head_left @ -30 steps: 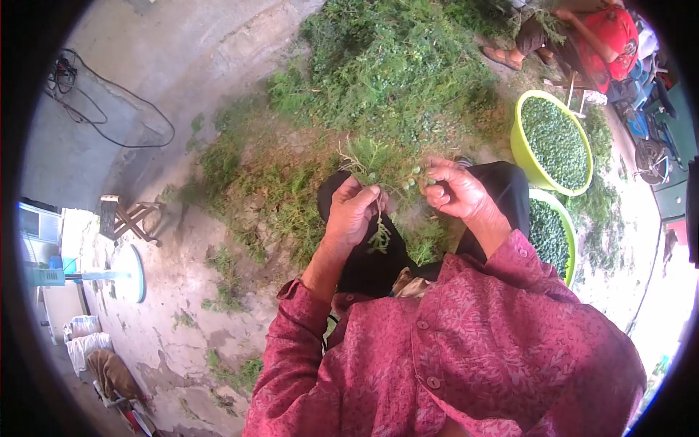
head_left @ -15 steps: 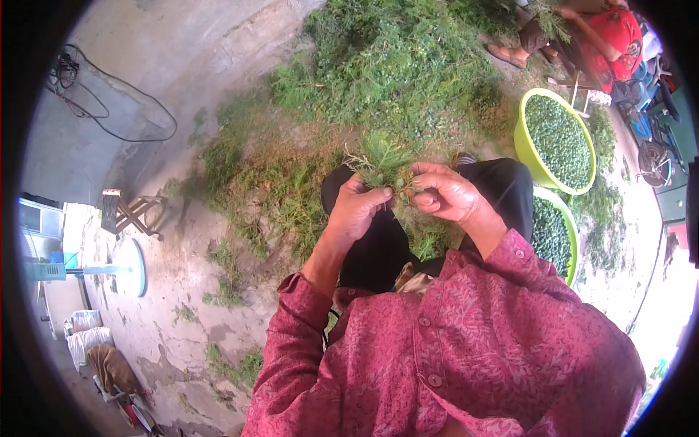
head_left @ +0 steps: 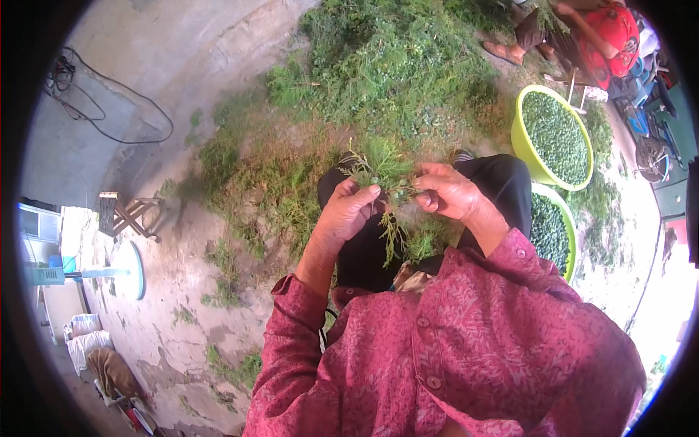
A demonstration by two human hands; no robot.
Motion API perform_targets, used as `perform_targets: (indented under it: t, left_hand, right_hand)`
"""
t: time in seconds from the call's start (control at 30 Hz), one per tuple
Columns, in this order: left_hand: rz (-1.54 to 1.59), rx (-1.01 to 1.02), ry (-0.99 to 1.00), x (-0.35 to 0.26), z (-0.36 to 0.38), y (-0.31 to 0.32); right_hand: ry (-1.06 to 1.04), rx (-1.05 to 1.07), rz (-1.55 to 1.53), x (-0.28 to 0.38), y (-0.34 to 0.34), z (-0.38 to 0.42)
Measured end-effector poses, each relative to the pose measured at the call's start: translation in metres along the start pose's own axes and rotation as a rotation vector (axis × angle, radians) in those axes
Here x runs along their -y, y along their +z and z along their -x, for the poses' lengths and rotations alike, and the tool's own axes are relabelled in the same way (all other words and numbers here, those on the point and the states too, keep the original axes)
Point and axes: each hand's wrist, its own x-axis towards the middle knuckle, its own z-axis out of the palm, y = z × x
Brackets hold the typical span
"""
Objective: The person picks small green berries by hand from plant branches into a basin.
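A feathery evergreen sprig with small round green cones is pinched between the thumb and fingers of my left hand. A thin, yellowish piece hangs below it, over my dark trousers. At the sprig's right edge is my right hand, its thumb and fingertips drawn together; what lies between them is hidden. On the right, a lime-green tub is filled with small green cones. A second lime-green tub, partly hidden by my knee and sleeve, holds more of them.
A big heap of cut evergreen branches lies ahead, with loose sprigs scattered over the floor. At left are a folding stool, a fan and a black cable. Another person in a red top sits at the upper right.
The sprig has turned or opened out between my hands, showing its round cones. The yellowish piece now dangles beneath it. My left hand has shifted slightly left, and the right hand stays close by.
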Motion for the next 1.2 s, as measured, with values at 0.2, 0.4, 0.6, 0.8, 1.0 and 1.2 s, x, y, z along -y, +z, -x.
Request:
perform_targets:
  t: [0.2, 0.4, 0.6, 0.8, 1.0, 1.2]
  left_hand:
    - [-0.103, -0.046, 0.022, -0.002, 0.000, 0.019]
    - [-0.175, -0.085, -0.009, -0.001, -0.001, 0.008]
    - [-0.171, -0.118, -0.034, -0.004, 0.000, 0.022]
    - [-0.241, -0.173, -0.031, 0.001, -0.004, 0.023]
    - [-0.259, -0.225, -0.015, 0.001, -0.002, 0.024]
    - [-0.320, -0.216, 0.017, 0.006, -0.006, 0.026]
  right_hand:
    - [0.031, 0.010, 0.105, 0.001, 0.009, -0.001]
    - [0.020, -0.076, 0.194, 0.002, 0.014, 0.001]
    - [-0.061, -0.268, 0.699, 0.005, 0.027, 0.005]
    - [-0.508, -0.542, 1.199, -0.009, 0.018, -0.012]
    - [-0.100, -0.084, -0.314, 0.013, -0.015, 0.010]
    - [-0.056, -0.022, 0.244, 0.001, 0.000, -0.004]
